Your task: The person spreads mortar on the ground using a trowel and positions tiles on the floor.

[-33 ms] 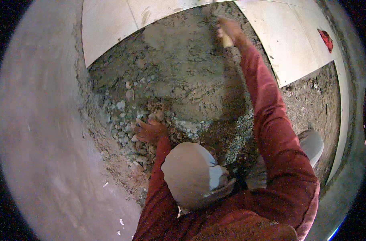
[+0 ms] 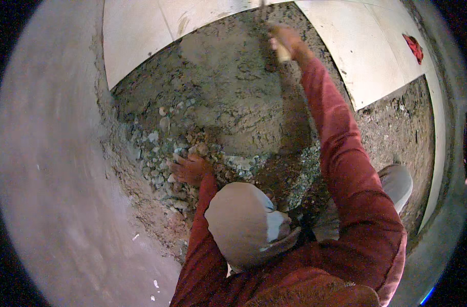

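My right hand (image 2: 287, 42) is stretched far forward, its fingers wrapped round the pale handle of what looks like a trowel (image 2: 283, 54). Motion blur smears the tool, and its blade is hard to make out. Under and around it lies a bed of damp grey-brown mortar or sand (image 2: 233, 66), smoother toward the far side. Nearer to me, my left hand (image 2: 190, 170) rests on loose stones and rubble (image 2: 164, 153) with its fingers spread. It grips nothing that I can see.
Large cream floor tiles (image 2: 136, 41) border the bed at the back, and more tiles (image 2: 366, 66) lie at right with a red cloth (image 2: 412, 48) on them. A grey wall (image 2: 49, 153) rises at left. My bent knee (image 2: 238, 220) stands close behind my left hand.
My right hand and the trowel have shifted a little to the left over the far part of the bed. My left hand stays on the stones.
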Demonstrator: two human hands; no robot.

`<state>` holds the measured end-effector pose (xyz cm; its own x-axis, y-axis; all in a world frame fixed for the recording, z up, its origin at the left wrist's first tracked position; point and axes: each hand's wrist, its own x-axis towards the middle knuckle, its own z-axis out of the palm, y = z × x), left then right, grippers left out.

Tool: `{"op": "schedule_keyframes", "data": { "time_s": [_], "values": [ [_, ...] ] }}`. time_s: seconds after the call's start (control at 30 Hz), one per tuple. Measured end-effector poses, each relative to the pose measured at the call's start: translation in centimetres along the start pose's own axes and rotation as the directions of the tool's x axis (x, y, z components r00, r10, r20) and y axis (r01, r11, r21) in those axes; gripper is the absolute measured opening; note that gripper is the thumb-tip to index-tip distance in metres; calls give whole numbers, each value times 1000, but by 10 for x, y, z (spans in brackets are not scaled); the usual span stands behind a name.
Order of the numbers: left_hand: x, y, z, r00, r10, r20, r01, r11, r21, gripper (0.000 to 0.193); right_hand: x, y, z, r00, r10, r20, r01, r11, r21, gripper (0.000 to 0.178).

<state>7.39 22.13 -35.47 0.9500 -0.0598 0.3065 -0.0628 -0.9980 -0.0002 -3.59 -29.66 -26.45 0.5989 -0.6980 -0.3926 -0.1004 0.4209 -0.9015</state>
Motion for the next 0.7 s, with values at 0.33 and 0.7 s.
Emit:
{"op": "schedule_keyframes", "data": {
  "time_s": [0.33,0.7],
  "values": [
    [2,-8,-3,996,-2,84,0,1000,18,57,11,-1,45,875,-133,-466,323,876,357,21],
    [4,0,-14,998,42,46,-40,998,-44,54,-98,40,69,761,28,-648,454,690,564,13]
  ]
}}
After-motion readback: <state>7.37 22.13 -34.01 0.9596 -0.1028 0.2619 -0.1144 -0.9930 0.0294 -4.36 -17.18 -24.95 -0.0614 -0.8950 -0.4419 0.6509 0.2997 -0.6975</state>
